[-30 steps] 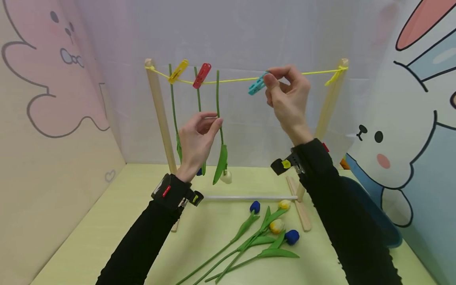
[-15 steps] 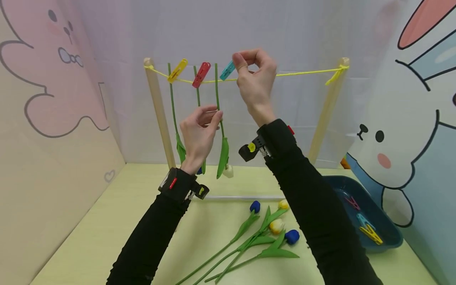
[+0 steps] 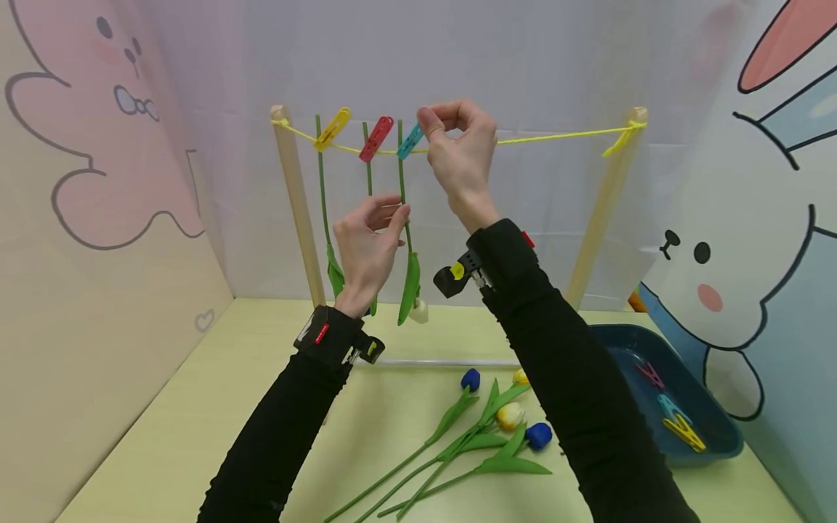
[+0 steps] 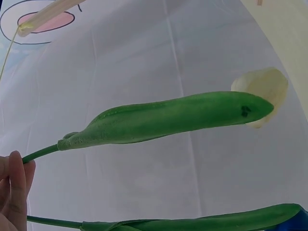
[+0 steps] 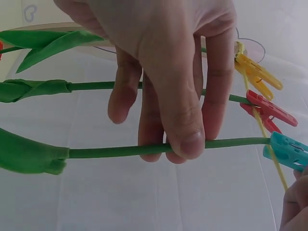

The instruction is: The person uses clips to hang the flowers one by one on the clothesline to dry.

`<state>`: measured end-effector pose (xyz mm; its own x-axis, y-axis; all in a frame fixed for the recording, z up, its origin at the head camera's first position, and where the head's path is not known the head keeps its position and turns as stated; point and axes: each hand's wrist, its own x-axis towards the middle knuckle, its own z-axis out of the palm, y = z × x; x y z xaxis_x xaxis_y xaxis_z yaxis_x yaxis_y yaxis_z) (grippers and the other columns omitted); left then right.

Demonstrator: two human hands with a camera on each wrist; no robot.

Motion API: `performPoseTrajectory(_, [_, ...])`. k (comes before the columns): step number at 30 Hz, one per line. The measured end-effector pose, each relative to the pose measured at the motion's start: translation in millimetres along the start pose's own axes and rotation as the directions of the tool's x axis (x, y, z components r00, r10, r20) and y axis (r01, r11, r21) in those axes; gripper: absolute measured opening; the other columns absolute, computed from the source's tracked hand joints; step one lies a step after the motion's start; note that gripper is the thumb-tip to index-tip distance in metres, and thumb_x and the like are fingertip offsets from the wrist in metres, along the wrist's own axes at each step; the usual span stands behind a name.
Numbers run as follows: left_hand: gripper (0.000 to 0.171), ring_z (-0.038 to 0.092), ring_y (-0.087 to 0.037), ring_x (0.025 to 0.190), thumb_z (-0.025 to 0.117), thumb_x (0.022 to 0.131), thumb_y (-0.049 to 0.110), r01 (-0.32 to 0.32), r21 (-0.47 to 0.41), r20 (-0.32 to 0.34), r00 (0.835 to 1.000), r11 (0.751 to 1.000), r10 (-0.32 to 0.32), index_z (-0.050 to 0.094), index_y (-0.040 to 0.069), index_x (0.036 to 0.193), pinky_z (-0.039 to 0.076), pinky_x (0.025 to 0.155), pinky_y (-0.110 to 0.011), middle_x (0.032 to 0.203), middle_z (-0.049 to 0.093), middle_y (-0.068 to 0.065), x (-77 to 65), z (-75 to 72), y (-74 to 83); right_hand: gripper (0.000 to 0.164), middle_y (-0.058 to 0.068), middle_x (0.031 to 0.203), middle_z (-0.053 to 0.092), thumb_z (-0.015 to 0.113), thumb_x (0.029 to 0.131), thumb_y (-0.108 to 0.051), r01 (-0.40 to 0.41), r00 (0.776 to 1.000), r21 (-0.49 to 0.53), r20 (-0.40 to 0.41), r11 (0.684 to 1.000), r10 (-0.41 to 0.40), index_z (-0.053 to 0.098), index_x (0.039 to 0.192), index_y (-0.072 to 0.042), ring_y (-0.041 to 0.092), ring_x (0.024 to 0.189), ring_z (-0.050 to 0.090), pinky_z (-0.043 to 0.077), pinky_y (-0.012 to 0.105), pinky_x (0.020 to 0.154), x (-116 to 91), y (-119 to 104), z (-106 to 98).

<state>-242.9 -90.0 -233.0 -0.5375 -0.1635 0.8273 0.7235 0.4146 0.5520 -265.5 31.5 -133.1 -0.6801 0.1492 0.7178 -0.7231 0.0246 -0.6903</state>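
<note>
My left hand [image 3: 368, 243] pinches the green stem of a white tulip [image 3: 418, 312], which hangs head down; its long leaf [image 4: 183, 118] fills the middle of the left wrist view. Up at the yellow string [image 3: 543, 138], my right hand [image 3: 463, 163] grips the end of a blue clothespin [image 3: 410, 141]. In the right wrist view that clothespin's jaws sit over the stem's upper end and the string. To its left, a red clothespin [image 3: 375, 139] and a yellow clothespin [image 3: 333, 129] each hold another upside-down flower stem on the string.
Wooden posts [image 3: 297, 211] carry the string, with a pale bar [image 3: 451, 362] low between them. Several blue and yellow tulips [image 3: 458, 443] lie on the table. At right stands a dark blue basin [image 3: 726, 428] with pink, blue and yellow clothespins [image 3: 683, 434] inside.
My right hand has moved left with the blue clothespin, from right of the stem to its top at the string. My left hand has risen slightly, still holding the stem.
</note>
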Motion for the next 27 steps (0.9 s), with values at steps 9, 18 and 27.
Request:
performPoseTrajectory(9, [0.022, 0.076, -0.033, 0.083, 0.072, 0.093, 0.009, -0.01, 0.047, 0.0, 1.0, 0.999, 0.01, 0.072, -0.006, 0.109, 0.048, 0.057, -0.006, 0.1, 0.077, -0.022, 0.7, 0.8, 1.4, 0.015, -0.003, 0.073, 0.055, 0.071, 0.094, -0.017, -0.118, 0.993, 0.065, 0.036, 0.991, 0.116, 0.069, 0.092, -0.002, 0.011, 0.045, 0.044, 0.037, 0.025, 0.049, 0.6, -2.4, -2.4])
performPoseTrajectory(18, [0.021, 0.077, -0.033, 0.083, 0.073, 0.093, 0.009, -0.016, 0.063, 0.001, 1.0, 0.998, 0.016, 0.072, -0.006, 0.108, 0.047, 0.058, -0.006, 0.1, 0.077, -0.022, 1.9, 2.8, 1.2, 0.021, -0.003, 0.075, 0.057, 0.072, 0.093, -0.019, -0.109, 0.992, 0.018, 0.06, 0.994, 0.108, 0.071, 0.1, 0.0, 0.012, 0.045, 0.043, 0.038, 0.026, 0.049, 0.1, -2.6, -7.4])
performPoseTrajectory(27, [0.027, 0.077, -0.029, 0.089, 0.072, 0.093, 0.01, -0.132, 0.212, -0.028, 0.99, 0.968, 0.141, 0.07, -0.005, 0.115, 0.061, 0.064, -0.036, 0.105, 0.077, -0.02, -11.4, -4.1, 8.9, 0.041, 0.015, 0.126, 0.069, 0.068, 0.098, -0.021, 0.032, 0.982, -0.119, 0.187, 0.992, -0.009, 0.063, 0.134, -0.001, 0.003, 0.051, 0.061, 0.039, 0.023, 0.046, -12.1, -4.9, -26.5])
